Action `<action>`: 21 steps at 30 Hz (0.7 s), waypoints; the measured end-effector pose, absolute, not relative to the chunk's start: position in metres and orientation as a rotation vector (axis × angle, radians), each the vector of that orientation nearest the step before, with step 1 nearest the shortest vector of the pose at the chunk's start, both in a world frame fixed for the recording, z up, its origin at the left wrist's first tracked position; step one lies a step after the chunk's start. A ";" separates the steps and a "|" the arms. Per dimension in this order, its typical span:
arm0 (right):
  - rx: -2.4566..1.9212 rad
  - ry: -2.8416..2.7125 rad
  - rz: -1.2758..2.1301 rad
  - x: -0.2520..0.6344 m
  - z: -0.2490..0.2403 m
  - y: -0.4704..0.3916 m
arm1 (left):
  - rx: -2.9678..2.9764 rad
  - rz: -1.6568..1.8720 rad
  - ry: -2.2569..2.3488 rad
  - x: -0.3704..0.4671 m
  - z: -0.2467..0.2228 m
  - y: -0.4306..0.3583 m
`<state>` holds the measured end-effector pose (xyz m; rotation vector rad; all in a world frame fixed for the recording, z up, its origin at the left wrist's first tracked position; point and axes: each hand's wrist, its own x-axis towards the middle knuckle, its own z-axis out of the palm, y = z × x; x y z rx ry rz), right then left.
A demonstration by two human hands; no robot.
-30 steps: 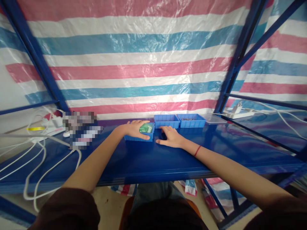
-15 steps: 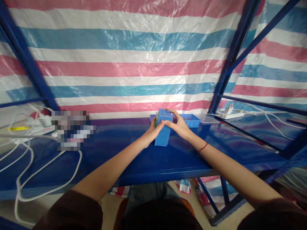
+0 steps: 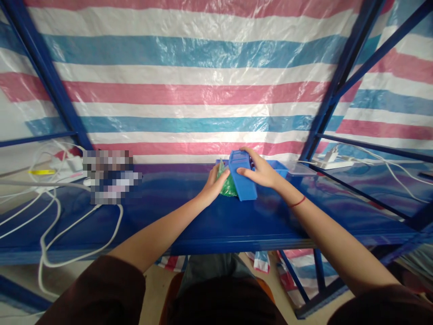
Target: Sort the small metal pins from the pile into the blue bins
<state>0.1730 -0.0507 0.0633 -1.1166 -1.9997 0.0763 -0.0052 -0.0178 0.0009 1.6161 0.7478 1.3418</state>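
Note:
My right hand (image 3: 262, 172) is closed around a small blue plastic bin (image 3: 245, 186), which is tipped up on its end with its underside toward me. Just left of it, a crinkled green plastic bag (image 3: 229, 187) shows against the bin's side. My left hand (image 3: 213, 186) grips this bag, thumb in front and fingers partly hidden behind. The inside of the tilted bin faces away and cannot be seen. Behind my right hand stands another blue bin (image 3: 279, 167), partly covered by the hand.
A clear plastic lid (image 3: 302, 169) lies right of the rear bin. White cables (image 3: 118, 225) and a blurred-out item (image 3: 111, 178) occupy the left of the blue table (image 3: 189, 225). A power strip (image 3: 331, 161) sits at the right. Blue metal posts (image 3: 341, 76) frame a striped sheet.
My right hand has tilted the blue bin and moved it right, away from my left hand. More of the green bag now shows between them. The view has shifted slightly.

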 end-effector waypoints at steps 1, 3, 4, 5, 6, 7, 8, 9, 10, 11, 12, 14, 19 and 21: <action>-1.148 -2.042 0.046 0.175 0.067 -0.052 | 1.704 1.364 0.805 -0.007 0.001 -0.017; -1.212 -2.133 -0.029 0.180 0.075 -0.056 | 1.926 1.365 0.894 -0.011 0.002 -0.016; -1.246 -2.171 -0.076 0.181 0.079 -0.059 | 2.036 1.325 0.910 -0.013 0.003 -0.016; -1.279 -2.199 -0.125 0.183 0.083 -0.062 | 2.142 1.248 0.923 -0.015 0.004 -0.018; -1.305 -2.214 -0.172 0.184 0.088 -0.065 | 2.235 1.143 0.944 -0.017 0.006 -0.020; -1.323 -2.217 -0.217 0.184 0.093 -0.069 | 2.314 1.011 0.982 -0.019 0.007 -0.023; -1.329 -2.210 -0.263 0.185 0.099 -0.072 | 2.369 0.867 1.038 -0.021 0.009 -0.026; -1.322 -2.198 -0.308 0.185 0.104 -0.075 | 2.404 0.738 1.089 -0.023 0.010 -0.028; -1.301 -2.181 -0.350 0.186 0.110 -0.078 | 2.418 0.647 1.129 -0.024 0.012 -0.030; -1.270 -2.162 -0.387 0.185 0.114 -0.081 | 2.424 0.610 1.148 -0.026 0.015 -0.032; -1.233 -2.141 -0.416 0.184 0.119 -0.084 | 2.430 0.639 1.140 -0.027 0.018 -0.034; -1.153 -2.088 -0.443 0.180 0.125 -0.087 | 2.444 0.851 1.034 -0.027 0.028 -0.036; -0.977 -1.953 -0.309 0.158 0.129 -0.084 | 2.375 1.346 0.571 -0.021 0.061 -0.050; -0.931 -1.926 -0.201 0.153 0.124 -0.078 | 2.326 1.382 0.567 -0.023 0.073 -0.054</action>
